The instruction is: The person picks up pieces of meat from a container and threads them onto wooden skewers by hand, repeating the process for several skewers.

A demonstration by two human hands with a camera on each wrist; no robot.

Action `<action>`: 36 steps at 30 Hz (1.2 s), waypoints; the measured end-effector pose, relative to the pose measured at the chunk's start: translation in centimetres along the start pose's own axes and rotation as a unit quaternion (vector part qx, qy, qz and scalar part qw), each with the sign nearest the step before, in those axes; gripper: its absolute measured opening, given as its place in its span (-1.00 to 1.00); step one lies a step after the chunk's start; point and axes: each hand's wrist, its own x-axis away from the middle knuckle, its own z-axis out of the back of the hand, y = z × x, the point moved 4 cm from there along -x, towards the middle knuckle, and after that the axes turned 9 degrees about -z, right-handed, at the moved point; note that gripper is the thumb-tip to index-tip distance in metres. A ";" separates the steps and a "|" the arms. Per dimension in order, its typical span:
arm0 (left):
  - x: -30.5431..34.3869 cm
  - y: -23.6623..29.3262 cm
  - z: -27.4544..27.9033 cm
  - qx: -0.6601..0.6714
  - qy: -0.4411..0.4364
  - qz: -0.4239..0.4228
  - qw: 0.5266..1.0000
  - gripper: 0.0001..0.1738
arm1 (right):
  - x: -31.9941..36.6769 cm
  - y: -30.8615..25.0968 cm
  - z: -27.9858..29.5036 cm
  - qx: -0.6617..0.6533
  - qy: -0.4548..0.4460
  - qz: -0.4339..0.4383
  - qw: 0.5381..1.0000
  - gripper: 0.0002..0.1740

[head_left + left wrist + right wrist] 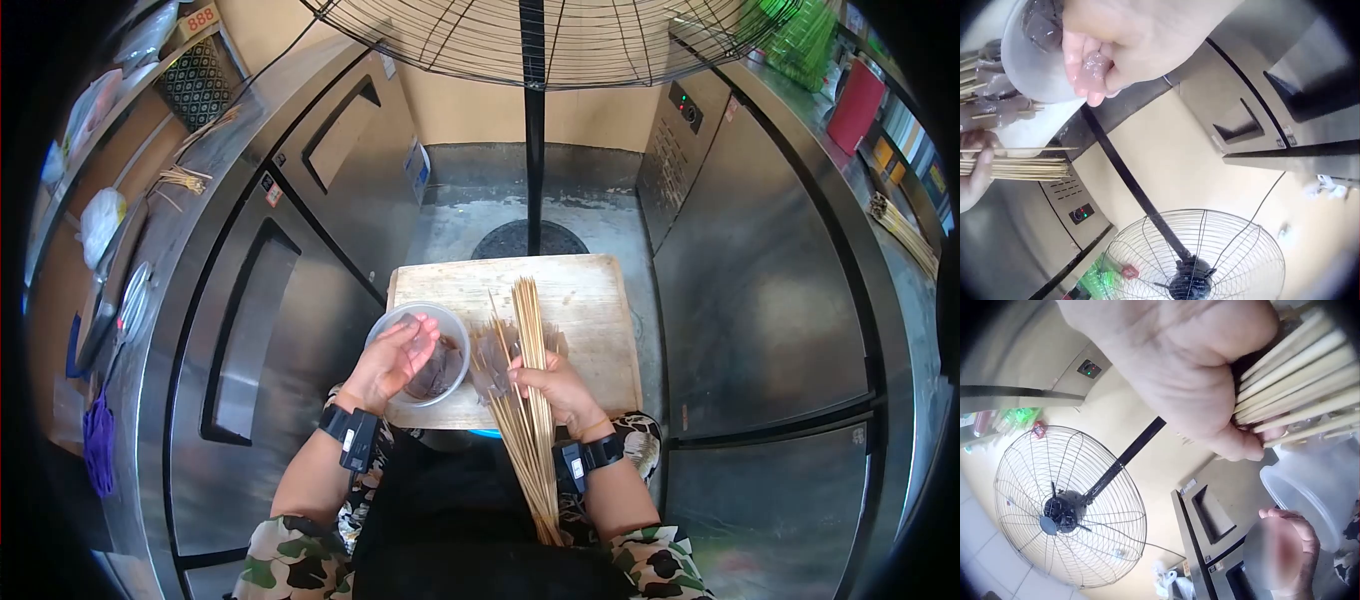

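Note:
My left hand (393,366) is over the clear round tub (467,350), its curled fingers and thumb holding a glossy greyish-purple piece (1093,72). More such pieces (1042,30) lie inside the tub. My right hand (562,388) grips a bundle of thin wooden skewers (530,315) whose long ends reach down toward the lap. Beside that hand, skewers threaded with similar pieces (488,368) rest on the wooden board (600,300); the bundle and hand partly cover them. In the right wrist view, skewers (1304,378) stick out between thumb and fingers.
A black fan pole (534,180) with a wire cage (460,40) stands beyond the board. Steel cabinets flank both sides, the left one (300,300) and the right one (770,270). Loose skewers (185,180) lie on the left counter, and a skewer bundle (905,235) on the right counter.

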 end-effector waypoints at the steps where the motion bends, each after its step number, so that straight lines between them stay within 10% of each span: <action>1: -0.3 0.2 -0.5 -0.038 0.005 -0.019 0.999 -0.79 | 0.1 0.1 -0.1 -0.004 -0.005 -0.003 1.000 -0.88; 10: -6.3 0.7 -7.0 -0.489 -0.136 -0.048 0.860 -0.85 | 0.2 -0.6 -0.7 -0.007 -0.038 0.002 0.999 -0.88; 20: -6.1 -1.4 -7.6 -0.069 -0.085 -0.026 0.994 -0.74 | -0.1 -0.3 -0.6 -0.006 -0.048 -0.003 0.999 -0.90; 29: -3.4 -3.5 -8.6 -0.065 -0.145 -0.042 0.986 -0.74 | 0.1 -0.5 -0.6 -0.003 -0.024 0.006 1.000 -0.90; 36: -3.8 -3.5 -7.5 -0.158 -0.032 -0.139 0.977 -0.86 | 0.1 -0.7 -0.8 0.032 -0.039 0.016 0.999 -0.89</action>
